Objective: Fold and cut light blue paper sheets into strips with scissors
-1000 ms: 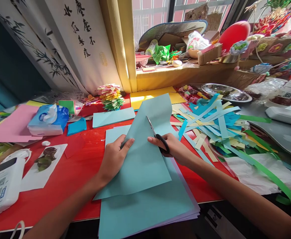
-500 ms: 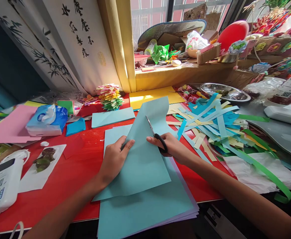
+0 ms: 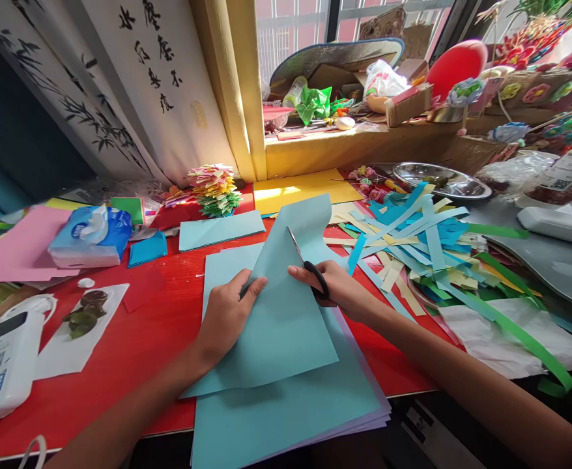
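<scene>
A light blue sheet of paper point(image 3: 276, 339) is raised in front of me, its far end curling upward. My left hand point(image 3: 227, 312) pinches its left edge between thumb and fingers. In my right hand point(image 3: 328, 283) are scissors point(image 3: 321, 281) with black handles; their blades lie at the sheet, pointing up and left. Part of the scissors is hidden by my fingers. Under the raised sheet lies a stack of light blue and lilac paper point(image 3: 286, 423), overhanging the table's front edge.
A pile of blue, cream and green paper strips point(image 3: 423, 234) spreads at the right, near a metal bowl point(image 3: 442, 179). Left are a tissue pack point(image 3: 90, 234), a napkin point(image 3: 83, 332) with dark pieces, and a white box point(image 3: 7, 371). Folded blue paper point(image 3: 222, 230) lies behind.
My left hand and the near part of the sheet have shifted very slightly. The scissors and my right hand stay almost in the same place.
</scene>
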The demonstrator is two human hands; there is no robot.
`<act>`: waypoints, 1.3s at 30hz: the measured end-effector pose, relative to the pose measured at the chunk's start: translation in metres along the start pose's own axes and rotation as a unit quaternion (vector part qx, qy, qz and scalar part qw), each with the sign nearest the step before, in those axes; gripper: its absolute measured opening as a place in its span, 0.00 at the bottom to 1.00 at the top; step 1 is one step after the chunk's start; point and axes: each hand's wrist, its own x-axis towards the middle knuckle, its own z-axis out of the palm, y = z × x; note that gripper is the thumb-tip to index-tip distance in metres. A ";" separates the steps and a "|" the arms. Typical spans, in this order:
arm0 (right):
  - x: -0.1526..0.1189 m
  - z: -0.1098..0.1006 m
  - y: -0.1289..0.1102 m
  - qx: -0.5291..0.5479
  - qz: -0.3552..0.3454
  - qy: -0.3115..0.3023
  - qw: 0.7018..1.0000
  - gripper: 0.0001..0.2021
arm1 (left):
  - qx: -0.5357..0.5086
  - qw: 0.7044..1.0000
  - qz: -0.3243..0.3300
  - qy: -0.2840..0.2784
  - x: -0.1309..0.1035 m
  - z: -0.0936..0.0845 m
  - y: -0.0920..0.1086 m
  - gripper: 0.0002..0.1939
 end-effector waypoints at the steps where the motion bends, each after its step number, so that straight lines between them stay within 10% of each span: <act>1: 0.000 0.000 0.000 0.001 0.002 0.000 1.000 0.25 | 0.000 1.000 0.002 -0.003 0.000 0.000 0.000 0.21; 39: 0.002 -0.001 0.001 -0.014 0.008 0.054 0.998 0.25 | 0.002 0.998 0.037 -0.058 -0.004 0.008 0.000 0.19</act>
